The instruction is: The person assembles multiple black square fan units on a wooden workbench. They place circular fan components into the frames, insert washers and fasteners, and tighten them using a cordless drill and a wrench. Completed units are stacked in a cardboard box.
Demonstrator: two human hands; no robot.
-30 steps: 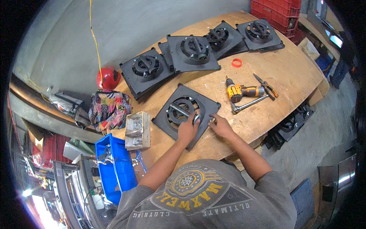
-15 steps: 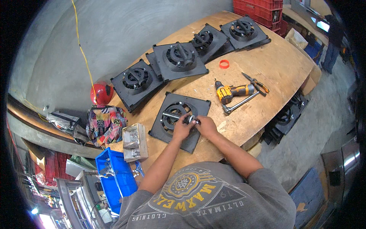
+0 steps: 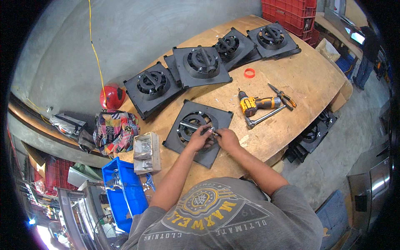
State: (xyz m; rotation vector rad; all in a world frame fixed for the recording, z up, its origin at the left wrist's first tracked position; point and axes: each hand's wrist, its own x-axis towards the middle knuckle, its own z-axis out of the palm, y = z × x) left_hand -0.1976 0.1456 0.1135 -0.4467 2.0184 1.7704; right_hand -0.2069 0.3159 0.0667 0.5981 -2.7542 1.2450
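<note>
"Two hands are close together, left hand (image 3: 199, 141) and right hand (image 3: 228, 140); where is the black plate (image 3: 220, 118)?"

"Directly below the fingers, flat on the worktop (image 3: 258, 143); the fingertips nearly meet at a small pale piece (image 3: 214, 130), but whether they clamp it, I am not able to judge."

"How will this plate handle?"

"Probably light and stiff, like moulded plastic; I would hold its outer edges, because the slotted round centre (image 3: 191, 125) may be more fragile."

"And the surroundings?"

"Worn wood under the fingers; ahead and right of them, a drill (image 3: 250, 106), a wrench (image 3: 266, 117) and pliers (image 3: 286, 99); to their left, a wooden box (image 3: 156, 152); farther ahead, similar plates (image 3: 202, 64) and a grey wall (image 3: 137, 33); far right, grey floor (image 3: 310, 175)."
</note>
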